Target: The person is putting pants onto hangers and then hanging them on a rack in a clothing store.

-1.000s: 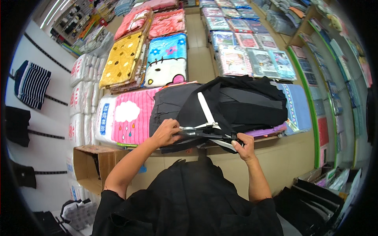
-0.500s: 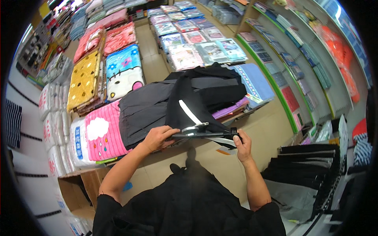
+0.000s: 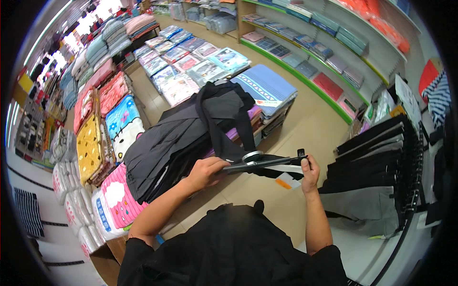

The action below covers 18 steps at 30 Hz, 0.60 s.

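A black clip hanger (image 3: 274, 162) with a pale hook is held level in front of me. My left hand (image 3: 208, 172) is closed round its left end. The fingers of my right hand (image 3: 310, 174) pinch the clip at its other end. A black garment with a whitish strip (image 3: 281, 168) hangs from the hanger, and a white and orange tag (image 3: 287, 180) dangles below the bar near my right hand. Beyond the hanger, a heap of dark grey and black clothes (image 3: 164, 136) lies over the stacked goods; where the held garment ends against it, I cannot tell.
A folded blue towel (image 3: 264, 90) lies at the heap's far right. Packaged goods (image 3: 176, 90) fill a table behind. Shelves with green edges (image 3: 305, 83) run along the right, above a rack of black and grey trousers (image 3: 369, 167). Pink and yellow blankets (image 3: 89, 150) are stacked at left.
My view has swung to the right. Both hands have shifted slightly right with the hanger, whose right end now tilts up, and more of the tag shows.
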Each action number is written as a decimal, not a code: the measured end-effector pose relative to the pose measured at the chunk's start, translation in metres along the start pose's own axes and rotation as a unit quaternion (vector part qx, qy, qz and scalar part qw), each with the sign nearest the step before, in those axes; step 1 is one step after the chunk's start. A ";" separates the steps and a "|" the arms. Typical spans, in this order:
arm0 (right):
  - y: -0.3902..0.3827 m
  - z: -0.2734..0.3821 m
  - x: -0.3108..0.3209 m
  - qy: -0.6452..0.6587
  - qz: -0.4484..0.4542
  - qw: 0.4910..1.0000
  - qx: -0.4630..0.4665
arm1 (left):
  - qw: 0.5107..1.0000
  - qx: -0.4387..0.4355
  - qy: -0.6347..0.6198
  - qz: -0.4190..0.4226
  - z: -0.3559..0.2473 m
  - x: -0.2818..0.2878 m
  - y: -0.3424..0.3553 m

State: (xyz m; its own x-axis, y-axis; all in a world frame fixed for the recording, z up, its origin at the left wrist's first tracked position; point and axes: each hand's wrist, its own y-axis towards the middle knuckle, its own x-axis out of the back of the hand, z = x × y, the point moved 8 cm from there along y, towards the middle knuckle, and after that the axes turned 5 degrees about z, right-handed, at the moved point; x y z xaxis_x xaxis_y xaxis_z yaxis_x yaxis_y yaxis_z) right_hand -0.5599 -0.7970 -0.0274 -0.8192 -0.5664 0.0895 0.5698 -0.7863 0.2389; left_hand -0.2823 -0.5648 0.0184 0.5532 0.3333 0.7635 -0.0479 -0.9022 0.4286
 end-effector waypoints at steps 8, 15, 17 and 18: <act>-0.036 -0.040 0.203 0.089 -0.206 0.972 0.068 | 0.995 -0.034 -0.049 0.081 -0.092 -0.095 0.157; -0.143 -0.105 0.294 -0.088 -0.421 0.902 -0.028 | 0.980 -0.023 -0.129 0.149 -0.149 -0.153 0.232; -0.169 -0.109 0.305 -0.104 -0.459 0.876 -0.102 | 0.974 -0.027 -0.152 0.164 -0.156 -0.164 0.243; -0.179 -0.106 0.308 -0.068 -0.461 0.881 -0.084 | 0.978 -0.026 -0.143 0.152 -0.156 -0.169 0.246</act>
State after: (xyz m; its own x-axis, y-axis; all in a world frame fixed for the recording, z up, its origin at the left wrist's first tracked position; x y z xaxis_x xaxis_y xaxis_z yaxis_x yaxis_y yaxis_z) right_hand -0.9079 -0.8570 -0.1455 -0.9321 0.3586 0.0505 -0.3503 -0.9283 0.1250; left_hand -0.5179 -0.8008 0.0704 0.7164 -0.0455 0.6962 -0.2849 -0.9300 0.2324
